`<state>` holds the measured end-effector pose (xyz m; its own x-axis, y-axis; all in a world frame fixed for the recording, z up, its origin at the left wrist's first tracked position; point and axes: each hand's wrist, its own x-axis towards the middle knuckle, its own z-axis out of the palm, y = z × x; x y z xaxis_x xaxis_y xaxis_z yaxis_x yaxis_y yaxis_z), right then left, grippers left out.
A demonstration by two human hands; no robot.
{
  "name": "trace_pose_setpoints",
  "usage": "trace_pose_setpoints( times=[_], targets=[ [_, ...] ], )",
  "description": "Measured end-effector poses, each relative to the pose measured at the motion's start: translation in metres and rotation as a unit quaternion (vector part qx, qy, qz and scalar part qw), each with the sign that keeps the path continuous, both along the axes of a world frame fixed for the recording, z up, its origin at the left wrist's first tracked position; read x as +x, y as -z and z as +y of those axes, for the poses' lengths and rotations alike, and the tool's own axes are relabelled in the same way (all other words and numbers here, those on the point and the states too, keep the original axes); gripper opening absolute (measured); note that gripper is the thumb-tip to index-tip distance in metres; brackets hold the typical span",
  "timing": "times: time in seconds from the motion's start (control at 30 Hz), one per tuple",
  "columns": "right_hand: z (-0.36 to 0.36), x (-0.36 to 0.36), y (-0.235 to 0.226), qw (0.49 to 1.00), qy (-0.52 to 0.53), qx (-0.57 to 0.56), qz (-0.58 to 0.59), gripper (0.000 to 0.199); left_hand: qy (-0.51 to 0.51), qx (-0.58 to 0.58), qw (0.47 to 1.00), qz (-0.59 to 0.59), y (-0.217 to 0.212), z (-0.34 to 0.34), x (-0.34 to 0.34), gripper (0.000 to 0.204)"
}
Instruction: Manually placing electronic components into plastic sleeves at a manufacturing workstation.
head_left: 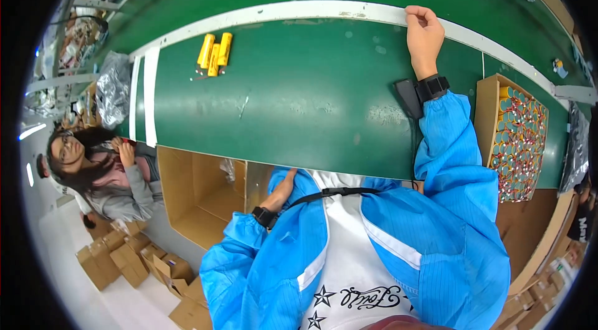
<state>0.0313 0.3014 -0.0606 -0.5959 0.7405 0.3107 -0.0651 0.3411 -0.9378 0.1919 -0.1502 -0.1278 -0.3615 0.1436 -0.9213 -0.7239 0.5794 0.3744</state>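
Right hand point(425, 36), 2 o'clock: half-curled, seemingly empty, at white strip point(324, 9) | left hand point(280, 193), 6 o'clock: by table point(299, 112) edge, fingers hidden, cannot tell grip | batteries point(214, 59): 11 o'clock | box point(488, 112): 3 o'clock

Reckoned from mid-view, a hand could cross the tabletop point(299, 84) from 9 through 12 o'clock, skirting the yellow cylinders point(215, 54) at 10 to 11. The right hand point(425, 34) blocks 1 to 2; a black device point(408, 99) and blue sleeve point(450, 133), 2 to 3; the filled carton point(487, 109) stands beyond at 3.
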Motion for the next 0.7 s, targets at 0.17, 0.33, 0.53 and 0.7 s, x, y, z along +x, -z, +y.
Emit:
trace_pose_setpoints(
  times=[0.17, 0.33, 0.53, 0.7],
  targets=[
    [-0.004, -0.002, 0.001, 0.999, 0.007, 0.017, -0.026, 0.009, -0.086, -0.029, 0.996, 0.0, 0.013, -0.002, 0.006, 0.081],
    [-0.005, -0.005, 0.005, 0.999, 0.005, 0.028, -0.024, 0.01, -0.099, 0.039, 0.994, -0.033, -0.002, -0.037, 0.005, 0.072],
    [-0.004, -0.007, 0.007, 0.998, 0.014, 0.055, -0.029, 0.01, 0.195, -0.077, 0.978, 0.012, -0.03, -0.04, 0.0, 0.054],
    [-0.008, -0.007, 0.0, 0.996, 0.02, 0.073, -0.038, 0.01, 0.428, -0.134, 0.893, -0.043, -0.002, -0.078, -0.002, 0.035]
  ],
)
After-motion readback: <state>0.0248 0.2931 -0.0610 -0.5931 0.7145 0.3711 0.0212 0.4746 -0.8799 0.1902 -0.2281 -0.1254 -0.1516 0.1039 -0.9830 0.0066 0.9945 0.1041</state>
